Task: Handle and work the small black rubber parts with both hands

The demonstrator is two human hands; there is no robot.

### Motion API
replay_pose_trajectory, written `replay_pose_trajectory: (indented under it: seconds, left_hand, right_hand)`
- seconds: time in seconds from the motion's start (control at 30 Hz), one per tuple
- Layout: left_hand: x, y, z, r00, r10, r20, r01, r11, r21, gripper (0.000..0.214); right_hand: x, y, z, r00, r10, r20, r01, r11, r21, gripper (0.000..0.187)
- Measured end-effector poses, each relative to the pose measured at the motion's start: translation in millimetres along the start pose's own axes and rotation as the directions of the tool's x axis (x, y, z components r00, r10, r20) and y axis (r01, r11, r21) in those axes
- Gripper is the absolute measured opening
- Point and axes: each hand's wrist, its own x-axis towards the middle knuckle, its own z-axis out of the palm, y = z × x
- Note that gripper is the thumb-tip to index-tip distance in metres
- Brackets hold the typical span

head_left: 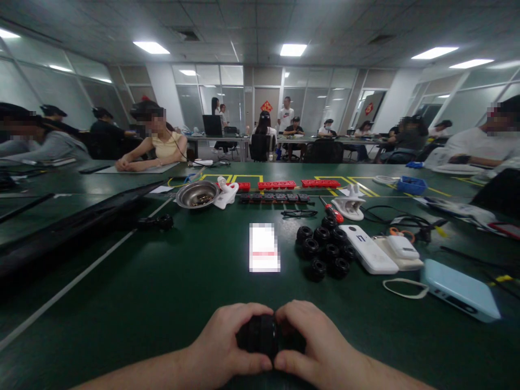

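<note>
My left hand (223, 338) and my right hand (314, 344) meet low in the middle of the head view. Between them is a thick black wheel-like part (259, 336), with the fingers and thumbs of both hands curled round it. My hands hide its ends, and its lower side is dark. A pile of similar black wheel-like parts (324, 244) lies on the green table (170, 292), ahead and to the right. Straight ahead of my hands lies a bright white rectangle (264, 246), pixelated, its content unreadable.
A metal bowl (197, 194) of small pieces, red trays (276, 185) and a black strip (278, 199) stand farther back. At right are a white power bank (368, 249), a light blue box (461, 290), orange-handled scissors (402, 234) and cables. Several people sit around.
</note>
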Motion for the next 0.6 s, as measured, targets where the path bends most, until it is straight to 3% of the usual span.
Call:
replay_pose_trajectory:
  seconds: [0.1, 0.2, 0.37, 0.5, 0.6]
  left_hand:
    - [0.4, 3.9, 2.4, 0.998, 0.025, 0.06, -0.028, 0.998, 0.048, 0.052]
    - [2.8, 6.8, 3.6, 0.986, 0.075, 0.146, -0.087, 0.993, 0.076, 0.045]
    - [6.6, 2.6, -0.1, 0.981, 0.115, 0.154, -0.118, 0.993, 0.01, 0.049]
    - [8.2, -6.9, -1.1, 0.975, 0.147, 0.165, -0.142, 0.989, -0.04, 0.052]
    - [9.6, -11.9, -0.4, 0.972, 0.146, 0.185, -0.138, 0.989, -0.055, 0.05]
  right_hand:
    - [6.1, -2.3, -18.7, 0.989, -0.072, -0.131, 0.067, 0.997, -0.04, 0.023]
    - [34.5, -5.7, -43.3, 0.968, -0.039, -0.247, 0.008, 0.992, -0.126, 0.02]
    - [123.1, 2.3, -65.3, 0.992, 0.031, -0.124, -0.072, 0.937, -0.342, 0.04]
    - [182.5, 19.8, -60.1, 0.997, 0.072, -0.016, -0.073, 0.925, -0.374, 0.035]
    - [203.3, 27.2, -52.1, 0.995, 0.086, 0.045, -0.061, 0.917, -0.395, 0.026]
